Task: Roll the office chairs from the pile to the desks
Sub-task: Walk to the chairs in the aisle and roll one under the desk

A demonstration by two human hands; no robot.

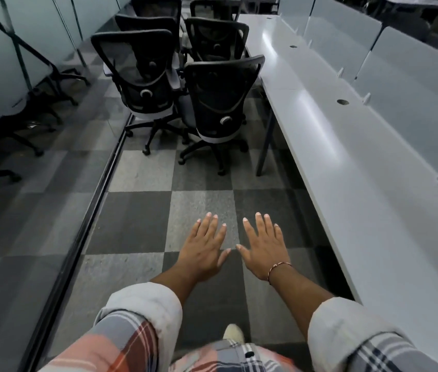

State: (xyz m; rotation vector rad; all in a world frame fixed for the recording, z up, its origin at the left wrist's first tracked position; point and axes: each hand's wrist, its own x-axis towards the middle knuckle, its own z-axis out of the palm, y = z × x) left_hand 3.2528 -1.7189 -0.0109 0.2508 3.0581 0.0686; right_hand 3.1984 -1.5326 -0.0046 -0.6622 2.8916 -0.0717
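Left hand [203,251]: out in front of me, palm down, fingers straight and spread, holding nothing.
Right hand [264,251]: same pose just beside the left, thumbs almost tip to tip, nothing in its grip. There's a thin bracelet [279,267] on the wrist.
Office chairs [180,49]: black and mesh-backed, bunched in two rows up ahead with their backs turned toward me. I count six.
Nearest chair [220,98]: front of the right-hand row, tucked close against the counter's edge, castors down on the carpet.
Second chair [137,71]: front of the left-hand row, just beside the nearest chair and a little further off.
Chairs versus hands: well apart. Both hands hover over bare carpet and neither touches a chair. The nearest chair sits straight ahead, beyond my fingertips.
Counter [346,157]: a long pale top running along my right, from near my right sleeve up past the chairs. It has frosted dividers [413,76] along its far side and a round cable hole [342,102].
Floor [137,224]: checkered grey carpet tiles.
Left side: a glass partition [11,63] above a dark floor track, with dim chair bases behind it.
Me: rolled plaid sleeves, and one light shoe [234,334] showing below.
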